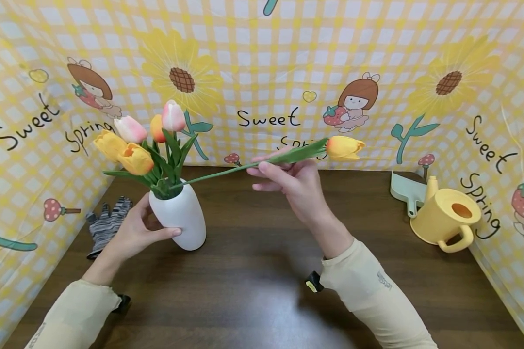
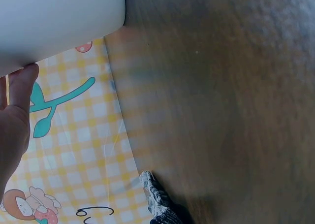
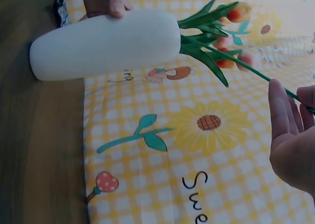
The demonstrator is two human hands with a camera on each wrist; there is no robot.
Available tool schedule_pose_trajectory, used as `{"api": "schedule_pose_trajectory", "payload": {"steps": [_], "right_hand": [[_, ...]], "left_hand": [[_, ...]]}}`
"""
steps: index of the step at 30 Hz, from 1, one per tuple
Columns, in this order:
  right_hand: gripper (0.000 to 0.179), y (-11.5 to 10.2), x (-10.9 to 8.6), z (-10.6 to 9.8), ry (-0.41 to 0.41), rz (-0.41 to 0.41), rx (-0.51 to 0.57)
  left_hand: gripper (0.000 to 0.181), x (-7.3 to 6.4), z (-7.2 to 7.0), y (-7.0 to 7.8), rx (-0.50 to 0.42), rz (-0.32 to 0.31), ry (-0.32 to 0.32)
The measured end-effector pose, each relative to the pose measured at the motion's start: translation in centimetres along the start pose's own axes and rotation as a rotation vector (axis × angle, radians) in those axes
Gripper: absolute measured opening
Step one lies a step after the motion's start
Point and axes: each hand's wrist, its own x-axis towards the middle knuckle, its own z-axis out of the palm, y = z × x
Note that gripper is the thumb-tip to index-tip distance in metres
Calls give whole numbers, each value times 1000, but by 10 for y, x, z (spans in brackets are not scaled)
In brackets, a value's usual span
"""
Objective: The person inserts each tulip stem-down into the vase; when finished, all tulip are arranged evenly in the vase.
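Observation:
A white vase [image 1: 183, 218] stands slightly tilted on the table, holding several tulips: yellow-orange ones [image 1: 135, 159] and pink-white ones [image 1: 173, 115]. My left hand [image 1: 131, 233] grips the vase's left side, thumb across the front; the left wrist view shows its fingers touching the white wall [image 2: 59, 22]. Between thumb and fingers, my right hand [image 1: 299, 186] pinches a single yellow tulip [image 1: 345, 147] below its leaf. That tulip lies nearly level, bloom to the right, with its stem's far end at the vase mouth. In the right wrist view, the stem [image 3: 251, 69] overlaps the vase's leaves.
A grey striped glove [image 1: 106, 225] lies left of the vase. At the right are a yellow watering can [image 1: 441, 218] and a pale green dustpan [image 1: 406, 188]. Checked, printed cloth [image 1: 262, 63] walls in the dark wooden table [image 1: 253, 271] at the back and sides.

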Motion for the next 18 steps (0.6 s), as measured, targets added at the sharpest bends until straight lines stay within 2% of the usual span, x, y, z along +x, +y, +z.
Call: {"api": "schedule_pose_trajectory", "payload": {"steps": [11, 18], "right_hand": [[12, 7, 10, 26, -33, 25, -100], [12, 13, 19, 41, -101, 67, -136]], "left_hand": [[83, 1, 0, 1, -3, 2, -7], [83, 0, 0, -1, -29, 19, -12]]}}
